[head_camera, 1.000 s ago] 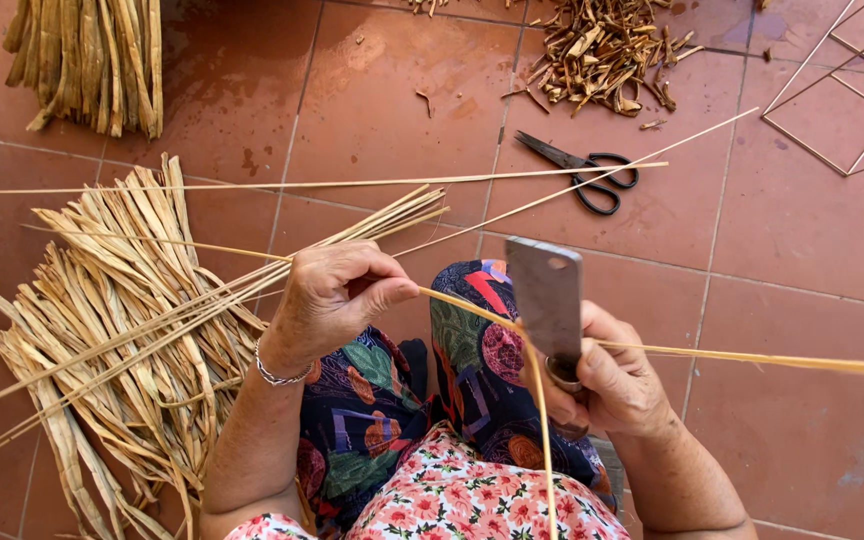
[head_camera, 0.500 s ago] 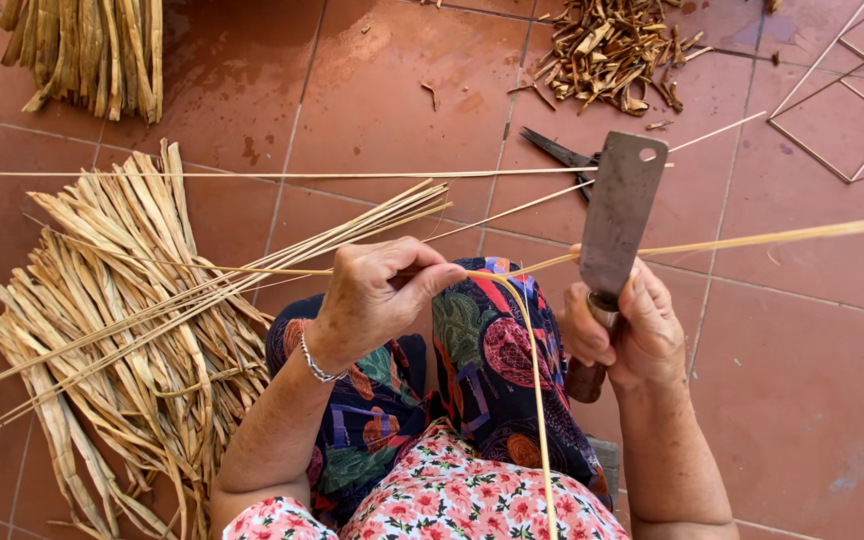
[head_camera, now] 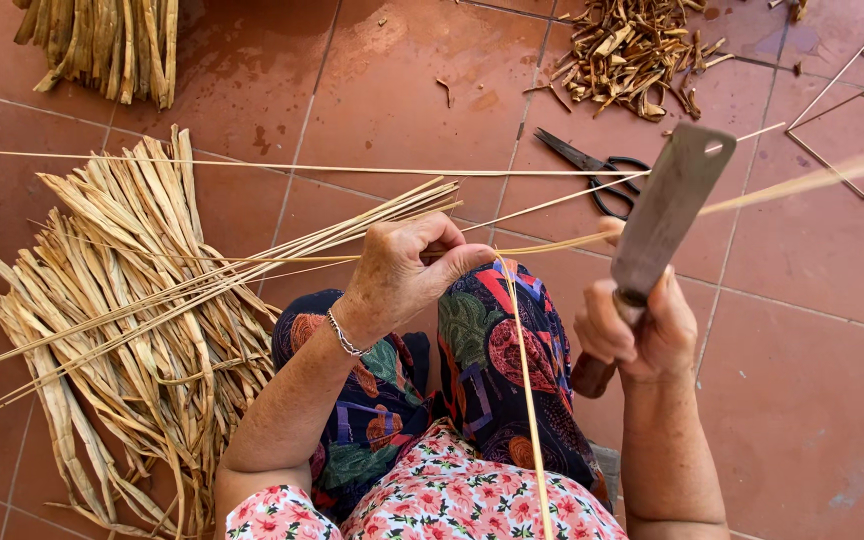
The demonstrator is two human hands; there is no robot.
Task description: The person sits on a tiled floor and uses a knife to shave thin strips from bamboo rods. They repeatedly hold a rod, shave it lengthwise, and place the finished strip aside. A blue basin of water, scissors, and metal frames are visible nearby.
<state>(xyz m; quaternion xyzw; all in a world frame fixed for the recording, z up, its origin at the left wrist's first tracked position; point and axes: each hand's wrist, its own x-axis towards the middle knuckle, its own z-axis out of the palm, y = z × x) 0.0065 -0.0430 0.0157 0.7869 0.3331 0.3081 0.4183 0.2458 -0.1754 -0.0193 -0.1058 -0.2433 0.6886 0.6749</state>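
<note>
My left hand pinches a long thin bamboo strip above my knee, which is covered by colourful patterned trousers. My right hand grips the wooden handle of a broad grey cleaver, blade pointing up and away, its flat side against the strip. The strip runs right past the blade and blurs at its far end. Another split strip hangs down over my lap. A bracelet circles my left wrist.
A heap of pale bamboo peelings lies on the red tiled floor at left, with several long slivers across it. Black scissors lie ahead. Brown offcuts pile at the back; a thin-stick frame sits right.
My right hand has swung the cleaver from level in front of me to upright and further right. The strip's free end has swept upward. My left hand stayed on the strip.
</note>
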